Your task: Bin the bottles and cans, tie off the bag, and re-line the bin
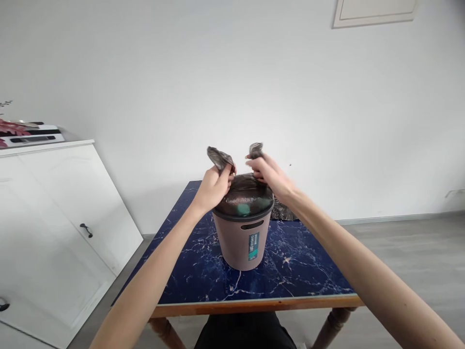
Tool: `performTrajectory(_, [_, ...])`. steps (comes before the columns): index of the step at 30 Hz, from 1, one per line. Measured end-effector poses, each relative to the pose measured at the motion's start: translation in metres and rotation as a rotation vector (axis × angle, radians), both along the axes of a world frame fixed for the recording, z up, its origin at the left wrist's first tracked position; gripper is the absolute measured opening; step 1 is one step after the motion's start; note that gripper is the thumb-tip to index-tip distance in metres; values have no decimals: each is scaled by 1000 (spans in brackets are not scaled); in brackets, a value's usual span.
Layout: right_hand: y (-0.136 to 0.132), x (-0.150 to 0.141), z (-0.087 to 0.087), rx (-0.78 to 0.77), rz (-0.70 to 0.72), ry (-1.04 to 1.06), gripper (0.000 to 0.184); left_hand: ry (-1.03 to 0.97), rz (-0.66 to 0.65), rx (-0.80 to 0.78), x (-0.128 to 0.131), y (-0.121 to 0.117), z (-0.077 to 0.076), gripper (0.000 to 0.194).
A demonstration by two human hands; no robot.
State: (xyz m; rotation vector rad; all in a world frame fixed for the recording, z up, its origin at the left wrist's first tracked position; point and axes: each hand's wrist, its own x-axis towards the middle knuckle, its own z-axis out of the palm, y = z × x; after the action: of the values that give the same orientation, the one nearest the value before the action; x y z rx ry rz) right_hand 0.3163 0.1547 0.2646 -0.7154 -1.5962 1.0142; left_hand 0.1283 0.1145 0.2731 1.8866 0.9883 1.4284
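A pinkish-brown garbage bin (232, 242) with a dark rim and a blue-green label stands upright on the table. Out of its top bulges a dark, see-through garbage bag (245, 196), with something green showing inside. My left hand (215, 184) is closed on one gathered end of the bag above the rim's left side. On the right, my right hand (268, 170) grips another end of the bag, slightly blurred. Both ends stick up past my fingers, and the bag between my hands is drawn together over the bin.
The table (185, 271) has a blue marbled top and a wooden edge. Behind the bin, at right, lies another piece of dark plastic (282, 211). A white cabinet (65, 218) stands at left, with a white and black object (34, 137) on it. A white wall rises behind.
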Motion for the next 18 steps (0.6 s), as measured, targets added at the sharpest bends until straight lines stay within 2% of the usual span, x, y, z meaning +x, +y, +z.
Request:
performTrajectory(2, [-15, -3, 3, 55, 17, -156, 46, 232, 137, 151, 2, -4, -1, 34])
performTrajectory(4, [-25, -6, 6, 89, 141, -252, 50, 455, 234, 265, 4, -9, -1, 29])
performTrajectory(6, [-31, -9, 7, 86, 250, -301, 48, 646, 308, 312, 8, -14, -1, 20])
performTrajectory(8, [-34, -14, 7, 28, 300, -295, 45, 794, 392, 335, 13, -17, -1, 15])
performTrajectory(11, [-34, -21, 2, -94, 320, -144, 44, 956, 480, 334, 19, -19, -1, 23])
performTrajectory(14, [-28, -27, -6, -156, 237, 10, 50, 1013, 477, 301, 17, -19, -2, 27])
performTrajectory(16, [-20, -28, -11, -165, 129, 49, 56, 906, 411, 284, 12, -19, -6, 25])
performTrajectory(18, [-12, -28, -14, -155, 48, 95, 59, 716, 291, 250, 5, -18, -10, 27])
